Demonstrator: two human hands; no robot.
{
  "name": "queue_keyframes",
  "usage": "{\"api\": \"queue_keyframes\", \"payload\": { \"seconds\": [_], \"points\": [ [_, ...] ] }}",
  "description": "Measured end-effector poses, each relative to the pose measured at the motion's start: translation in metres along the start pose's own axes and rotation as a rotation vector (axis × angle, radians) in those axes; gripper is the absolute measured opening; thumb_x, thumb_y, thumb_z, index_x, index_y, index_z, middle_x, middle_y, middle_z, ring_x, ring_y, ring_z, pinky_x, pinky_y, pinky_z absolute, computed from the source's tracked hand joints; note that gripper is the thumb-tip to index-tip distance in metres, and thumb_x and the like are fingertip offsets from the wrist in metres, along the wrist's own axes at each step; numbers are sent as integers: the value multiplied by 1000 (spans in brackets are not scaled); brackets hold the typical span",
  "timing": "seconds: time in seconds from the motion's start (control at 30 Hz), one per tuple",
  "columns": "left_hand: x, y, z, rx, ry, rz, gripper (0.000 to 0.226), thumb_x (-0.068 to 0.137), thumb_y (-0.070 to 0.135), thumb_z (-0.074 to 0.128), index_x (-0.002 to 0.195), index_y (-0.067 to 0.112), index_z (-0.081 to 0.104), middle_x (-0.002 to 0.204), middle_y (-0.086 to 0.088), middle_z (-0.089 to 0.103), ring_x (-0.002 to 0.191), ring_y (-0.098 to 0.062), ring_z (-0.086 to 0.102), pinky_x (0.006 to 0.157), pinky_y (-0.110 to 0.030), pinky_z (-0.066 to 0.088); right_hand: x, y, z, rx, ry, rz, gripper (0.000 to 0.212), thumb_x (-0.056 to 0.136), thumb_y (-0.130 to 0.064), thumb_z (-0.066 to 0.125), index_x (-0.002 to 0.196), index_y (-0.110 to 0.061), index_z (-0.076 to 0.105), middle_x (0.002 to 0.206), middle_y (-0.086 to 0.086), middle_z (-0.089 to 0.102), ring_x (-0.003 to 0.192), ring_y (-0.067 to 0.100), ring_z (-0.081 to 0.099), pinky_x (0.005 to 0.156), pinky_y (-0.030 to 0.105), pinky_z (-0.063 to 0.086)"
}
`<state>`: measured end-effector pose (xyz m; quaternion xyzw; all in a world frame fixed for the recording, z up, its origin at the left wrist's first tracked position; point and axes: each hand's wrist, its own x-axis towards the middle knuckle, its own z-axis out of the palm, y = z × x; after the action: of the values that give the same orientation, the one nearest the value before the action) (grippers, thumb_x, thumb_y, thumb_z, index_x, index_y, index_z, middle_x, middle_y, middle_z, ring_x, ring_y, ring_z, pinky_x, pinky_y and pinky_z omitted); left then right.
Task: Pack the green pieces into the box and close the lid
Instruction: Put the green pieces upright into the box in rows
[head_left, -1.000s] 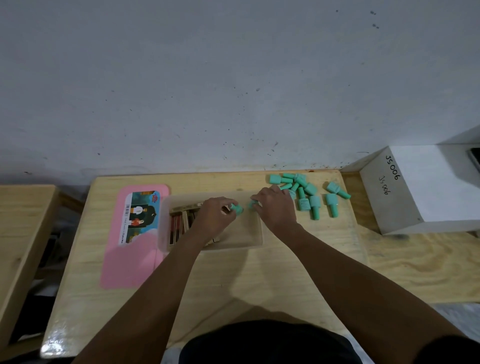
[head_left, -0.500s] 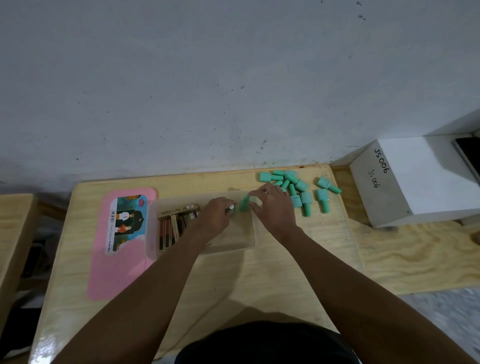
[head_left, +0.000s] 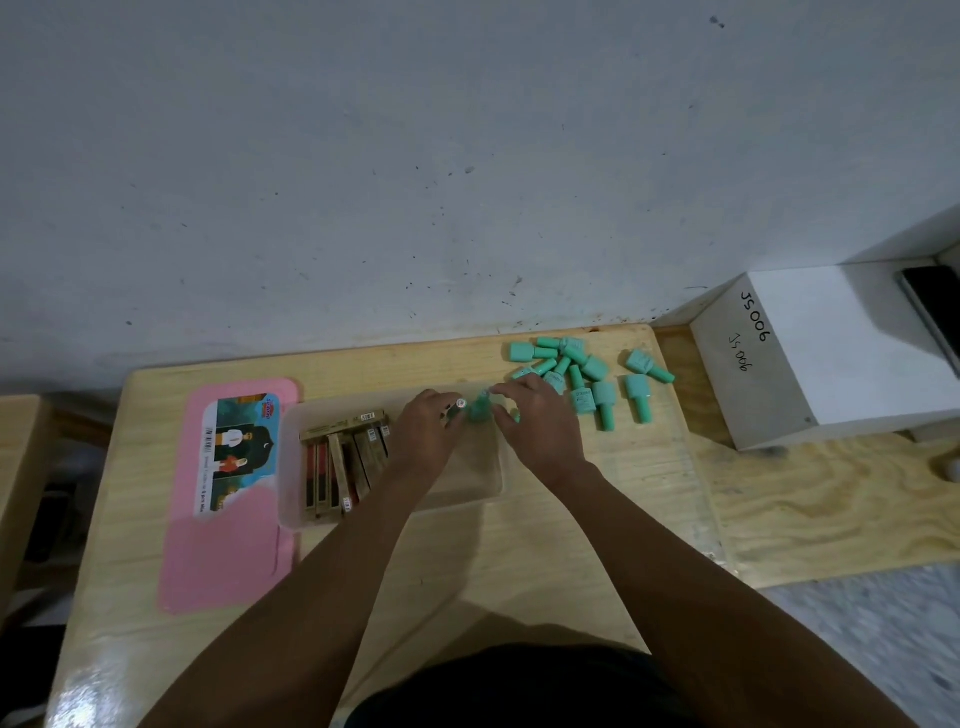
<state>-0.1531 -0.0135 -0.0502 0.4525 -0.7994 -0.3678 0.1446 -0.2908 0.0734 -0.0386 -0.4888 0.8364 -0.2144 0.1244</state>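
Note:
A clear plastic box (head_left: 467, 493) sits mid-table, with several brown and red sticks (head_left: 343, 467) in its left half. Over its far right corner my left hand (head_left: 428, 431) and my right hand (head_left: 535, 426) both hold green bottle-shaped pieces (head_left: 479, 408); a second green bit shows under my right fingers. Several more green pieces (head_left: 582, 376) lie loose on the table to the right of the box. The pink lid (head_left: 234, 493) lies flat to the left of the box.
A white box marked JS006 (head_left: 831, 358) stands at the right on a lower wooden surface (head_left: 831, 504). The wall runs along the table's far edge. Another wooden table edge (head_left: 21, 467) shows at far left.
My hands have stayed together over the box's far right corner, shifting the green piece slightly. The camera view has moved a little.

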Motion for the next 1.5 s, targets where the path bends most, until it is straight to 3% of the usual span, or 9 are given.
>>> {"api": "queue_keyframes", "payload": {
  "seconds": [0.33, 0.5, 0.83, 0.93, 1.0, 1.07, 1.23, 1.4, 1.5],
  "points": [
    [-4, 2, 7, -22, 64, -46, 24, 90, 13, 60, 112, 8, 68, 105, -8, 65, 90, -23, 63, 74, -27, 47, 4, -1, -2, 248, -75, 108, 31, 93, -23, 61, 124, -17, 63, 109, 1, 59, 76, 7, 57, 78, 29, 54],
    [-6, 7, 8, -67, 194, -122, 22, 86, 20, 67, 107, 13, 71, 97, -4, 73, 86, -20, 67, 69, -24, 46, 5, 0, 1, 282, -73, 118, 31, 93, -21, 61, 124, -16, 64, 106, 1, 58, 77, 12, 60, 79, 29, 54],
    [-1, 2, 7, -33, 172, -150, 27, 86, 27, 67, 110, 17, 72, 99, -3, 76, 86, -18, 70, 74, -31, 56, 5, 1, 4, 478, -58, 294, 30, 90, -20, 67, 119, -11, 68, 108, 6, 71, 92, 9, 62, 85, 19, 49],
    [0, 2, 6, -38, 173, -173, 27, 85, 28, 68, 109, 17, 71, 98, -2, 76, 87, -17, 70, 76, -34, 57, 2, 2, 0, 505, -81, 309, 32, 90, -21, 67, 120, -9, 67, 111, 6, 71, 97, 12, 65, 89, 22, 51],
    [1, 4, 4, -28, 177, -175, 26, 84, 31, 69, 107, 18, 70, 95, 1, 75, 83, -17, 69, 72, -35, 57, -3, 6, -6, 523, -99, 320, 32, 92, -22, 66, 122, -11, 66, 111, 4, 70, 93, 9, 63, 84, 19, 53],
    [-1, 7, -1, 14, 198, -140, 26, 82, 33, 69, 104, 18, 69, 91, 3, 71, 80, -16, 65, 65, -30, 52, -10, 14, -13, 514, -101, 328, 31, 93, -22, 65, 122, -12, 66, 109, 0, 68, 87, 6, 61, 75, 8, 48],
    [-3, 18, -13, 268, 332, 220, 26, 84, 30, 64, 102, 11, 69, 92, -4, 62, 83, -22, 59, 64, -34, 51, -34, 51, -32, 376, -15, 414, 29, 94, -26, 62, 121, -18, 67, 111, -2, 69, 83, 5, 59, 82, 26, 50],
    [-11, 68, 16, 189, 66, 306, 21, 88, 34, 59, 99, 20, 71, 88, 4, 65, 81, -15, 60, 59, -22, 36, -49, 95, -50, 262, 35, 545, 26, 94, -33, 59, 117, -25, 68, 111, -4, 70, 85, 8, 62, 76, 28, 48],
    [-11, 95, 45, 167, -64, 307, 23, 88, 33, 58, 103, 20, 70, 92, 2, 66, 87, -19, 61, 64, -26, 40, -49, 115, -58, 193, 1, 577, 28, 94, -37, 57, 118, -28, 66, 112, -7, 69, 88, 9, 61, 74, 28, 46]
  ]
}}
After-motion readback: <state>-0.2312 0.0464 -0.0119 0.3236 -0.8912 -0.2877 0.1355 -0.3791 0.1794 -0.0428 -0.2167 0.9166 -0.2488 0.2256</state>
